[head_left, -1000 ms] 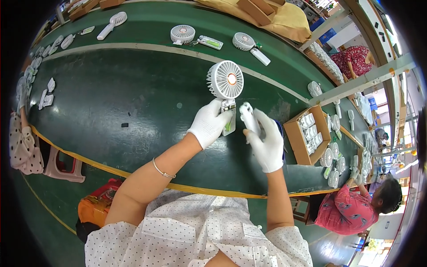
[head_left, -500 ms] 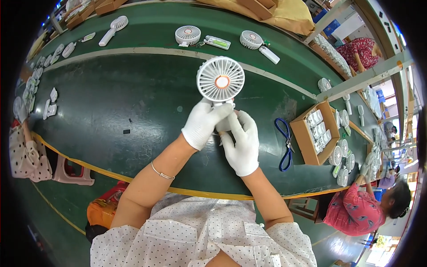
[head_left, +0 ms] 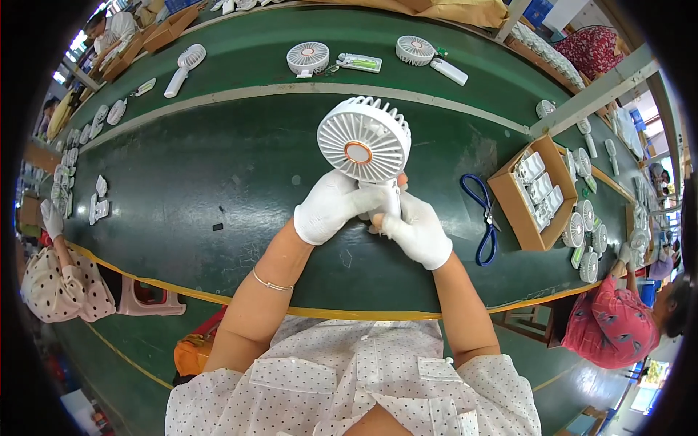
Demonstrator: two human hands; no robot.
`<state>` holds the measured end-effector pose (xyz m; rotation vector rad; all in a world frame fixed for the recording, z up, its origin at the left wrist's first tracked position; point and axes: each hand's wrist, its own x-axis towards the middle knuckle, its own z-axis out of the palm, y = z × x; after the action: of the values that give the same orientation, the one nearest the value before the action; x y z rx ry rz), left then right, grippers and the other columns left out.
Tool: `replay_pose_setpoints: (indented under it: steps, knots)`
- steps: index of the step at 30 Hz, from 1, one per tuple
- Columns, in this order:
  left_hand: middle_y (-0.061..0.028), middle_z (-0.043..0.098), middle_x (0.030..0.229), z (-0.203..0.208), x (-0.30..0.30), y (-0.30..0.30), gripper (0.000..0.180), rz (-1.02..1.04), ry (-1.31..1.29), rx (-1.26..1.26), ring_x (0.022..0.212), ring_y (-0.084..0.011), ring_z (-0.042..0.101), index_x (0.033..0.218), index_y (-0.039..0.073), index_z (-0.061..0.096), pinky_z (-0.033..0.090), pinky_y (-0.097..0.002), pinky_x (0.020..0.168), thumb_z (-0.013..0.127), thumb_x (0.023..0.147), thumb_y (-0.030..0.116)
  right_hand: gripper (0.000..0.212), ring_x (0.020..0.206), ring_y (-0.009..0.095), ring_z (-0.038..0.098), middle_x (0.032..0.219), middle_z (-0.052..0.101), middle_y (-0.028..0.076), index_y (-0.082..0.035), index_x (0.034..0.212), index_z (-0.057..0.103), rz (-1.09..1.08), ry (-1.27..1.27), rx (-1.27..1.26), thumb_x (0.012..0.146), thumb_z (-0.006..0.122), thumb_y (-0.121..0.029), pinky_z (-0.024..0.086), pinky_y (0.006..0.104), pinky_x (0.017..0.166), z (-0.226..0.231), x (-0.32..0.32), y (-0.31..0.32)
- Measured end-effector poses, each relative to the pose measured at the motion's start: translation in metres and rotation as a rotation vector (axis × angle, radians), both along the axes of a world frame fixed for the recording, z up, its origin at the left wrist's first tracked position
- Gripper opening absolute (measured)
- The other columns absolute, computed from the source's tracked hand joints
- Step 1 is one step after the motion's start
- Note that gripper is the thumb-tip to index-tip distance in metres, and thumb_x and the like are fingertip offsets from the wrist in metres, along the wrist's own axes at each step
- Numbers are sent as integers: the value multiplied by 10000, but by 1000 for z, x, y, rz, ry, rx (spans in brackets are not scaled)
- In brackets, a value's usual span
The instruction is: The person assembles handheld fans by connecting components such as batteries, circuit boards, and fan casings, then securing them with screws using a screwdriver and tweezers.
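Left hand [head_left: 326, 208]: curled closed on the handheld fan [head_left: 363, 145], high up | right hand [head_left: 419, 232]: wrapped around its handle [head_left: 392, 203], some fingers hidden | fan: between both, rising above them | risk: smooth plastic slipping against fabric gloves [head_left: 314, 224] could drop it

Free tabletop [head_left: 167, 174] leftward, scissors [head_left: 488, 212] rightward
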<state>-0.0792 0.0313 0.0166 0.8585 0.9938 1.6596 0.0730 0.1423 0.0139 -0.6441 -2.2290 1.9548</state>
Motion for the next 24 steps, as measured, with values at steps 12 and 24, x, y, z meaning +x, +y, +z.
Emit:
replay_pose_setpoints:
  steps: [12,24]
  knots:
    - [-90,712,1069,4,-1,-4,404,30,17,-74,909,-135,675,1198,-32,636,560,-266,736,721,902,229,235,707,100,626,818,688,55,-4,1037,697,11,-24,12,890,660,-183,506,262,659,1,-3,-15]
    - [-143,659,1218,5,0,0,457,-34,4,-75,961,-152,665,1343,-34,498,546,-231,647,586,948,178,291,650,105,629,896,715,71,-16,1008,658,13,15,-316,905,628,-286,499,233,537,2,2,-11]
